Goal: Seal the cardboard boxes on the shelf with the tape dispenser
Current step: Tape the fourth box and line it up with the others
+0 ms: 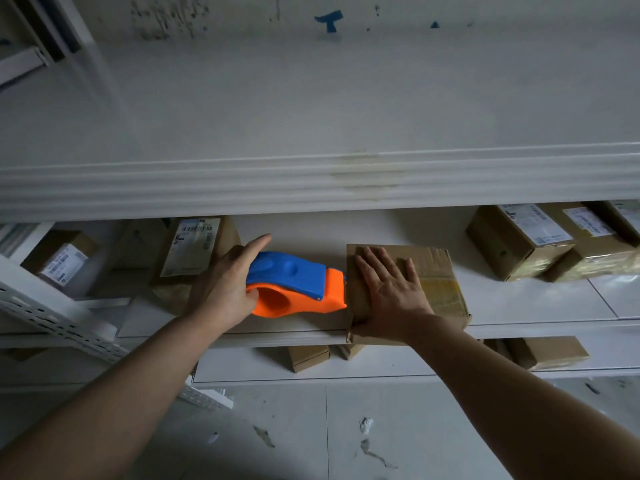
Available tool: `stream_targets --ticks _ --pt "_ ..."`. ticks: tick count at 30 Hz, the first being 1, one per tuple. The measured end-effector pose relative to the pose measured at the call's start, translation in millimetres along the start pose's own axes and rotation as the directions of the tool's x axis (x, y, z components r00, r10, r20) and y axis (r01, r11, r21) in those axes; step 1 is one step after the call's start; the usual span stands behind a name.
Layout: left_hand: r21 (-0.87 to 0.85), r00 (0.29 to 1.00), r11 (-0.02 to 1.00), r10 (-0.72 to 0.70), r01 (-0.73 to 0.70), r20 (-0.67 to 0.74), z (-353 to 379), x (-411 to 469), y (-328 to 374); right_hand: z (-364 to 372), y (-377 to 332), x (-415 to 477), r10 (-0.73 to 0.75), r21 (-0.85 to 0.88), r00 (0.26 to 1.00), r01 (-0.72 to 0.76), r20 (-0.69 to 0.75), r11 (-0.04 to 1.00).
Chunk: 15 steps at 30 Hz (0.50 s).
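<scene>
Box in hand: a flat brown cardboard box (pixel 440 282) lies at the front edge of the white metal shelf (pixel 519 306), its near corner jutting over the lip.
Tape dispenser: the orange-and-blue plastic tape dispenser (pixel 298 282) is held level with the box, its orange nose touching the box's left side.
Left hand: the left hand (pixel 225 289) grips the rear of the dispenser, thumb hooked at the orange handle opening, one of its fingers (pixel 258 244) stretched along the blue cover.
Right hand: the right hand (pixel 391 289) rests on the box top, fingers straight and spread, pressing down and grasping nothing.
Done so far: yellowish and clear tape already crosses the right part of the box top; whether the seam under the palm is taped cannot be told.
Step judged: a strip appears about to start at the left side and run over the top.
Left to do: labelled brown boxes to the left (pixel 194 251) and right (pixel 519 244) look glossy with tape, but their seams are unclear; smaller brown boxes on the lower shelf (pixel 308 356) show no obvious tape.
Progress: likely mid-task.
</scene>
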<state>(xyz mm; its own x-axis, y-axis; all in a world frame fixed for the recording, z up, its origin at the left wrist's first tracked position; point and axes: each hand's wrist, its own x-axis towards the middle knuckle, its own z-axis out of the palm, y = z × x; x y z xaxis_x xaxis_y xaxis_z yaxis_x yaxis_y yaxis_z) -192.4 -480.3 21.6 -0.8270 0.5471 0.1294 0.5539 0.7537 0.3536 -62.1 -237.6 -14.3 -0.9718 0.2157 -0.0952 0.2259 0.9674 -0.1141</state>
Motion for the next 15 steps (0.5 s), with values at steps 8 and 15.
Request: stream_targets --ticks 8,15 --pt "0.016 0.994 0.997 -0.079 0.079 0.069 -9 -1 -30 -5 17 -3 -0.044 -0.028 0.998 0.046 0.047 0.999" --pt "0.122 0.996 0.991 -0.065 0.057 0.066 3 -6 -12 -12 5 1 -0.184 -0.023 0.982 0.185 0.04 0.983"
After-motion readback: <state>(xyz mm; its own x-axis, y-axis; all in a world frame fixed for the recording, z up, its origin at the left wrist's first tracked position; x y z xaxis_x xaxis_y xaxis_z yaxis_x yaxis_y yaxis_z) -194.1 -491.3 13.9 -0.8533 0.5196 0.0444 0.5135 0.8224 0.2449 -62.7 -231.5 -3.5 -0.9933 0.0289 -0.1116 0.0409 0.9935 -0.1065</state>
